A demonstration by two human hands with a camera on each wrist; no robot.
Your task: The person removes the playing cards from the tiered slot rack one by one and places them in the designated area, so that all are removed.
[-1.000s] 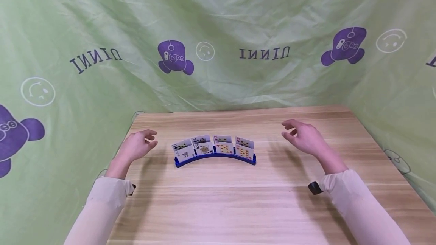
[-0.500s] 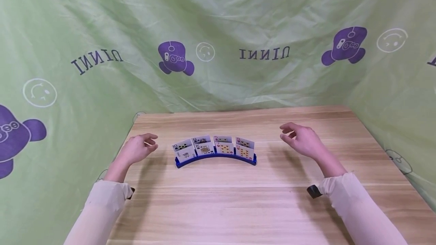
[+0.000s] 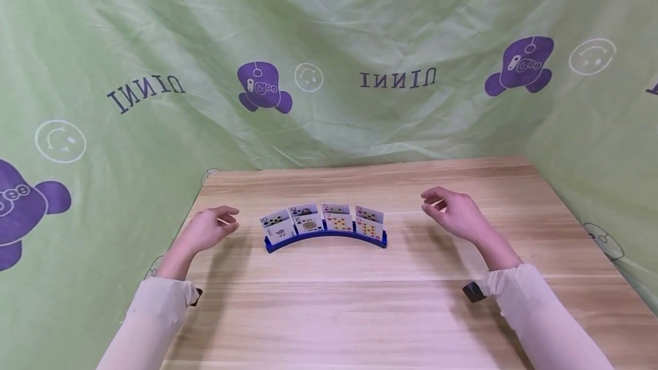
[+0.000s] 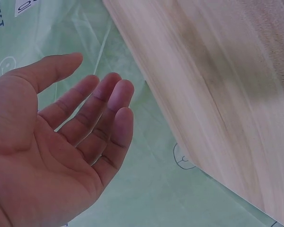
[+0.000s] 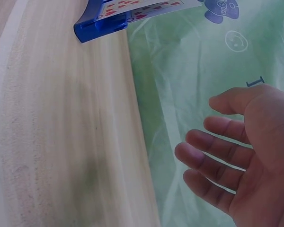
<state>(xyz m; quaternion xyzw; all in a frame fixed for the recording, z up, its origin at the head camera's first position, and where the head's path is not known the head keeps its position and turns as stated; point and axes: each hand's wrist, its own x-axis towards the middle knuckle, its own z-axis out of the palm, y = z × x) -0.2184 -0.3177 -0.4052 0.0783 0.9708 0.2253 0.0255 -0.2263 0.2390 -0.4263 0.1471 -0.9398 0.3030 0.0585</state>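
eight cards (image 3: 338, 223) in a blue rack (image 3: 325, 234), set between the left hand (image 3: 205, 228) and the right hand (image 3: 457, 214)

nearest, the left sleeve (image 3: 149, 324) and the right sleeve (image 3: 550, 318) are stretched forward, a small dark piece (image 3: 474, 292) being seen by the right cuff.

farther out, both hands are held above the bench (image 3: 329, 313). the fingers (image 4: 122, 125) of the left hand are loosely bent and slightly parted, with the thumb held clear; nothing is gripped. the fingers (image 5: 206, 187) of the right hand are likewise lightly curved, gaps left between them, and nothing is touched.

the blue rack is stood on the bench between the two, to the right of the left hand's fingers and to the left of the right hand's. its long axis is laid from side to side, bowed so that both ends are set nearer the person than the middle. the left hand is judged the nearer one, a smaller gap being left on its side; neither end is touched.

the cards are held in two rows of four, faces turned to the person: a king (image 3: 310, 225) can be read in front, a queen (image 3: 305, 211) behind.

beyond the bench, a green cloth (image 3: 339, 130) is hung, printed with purple figures (image 3: 260, 87).
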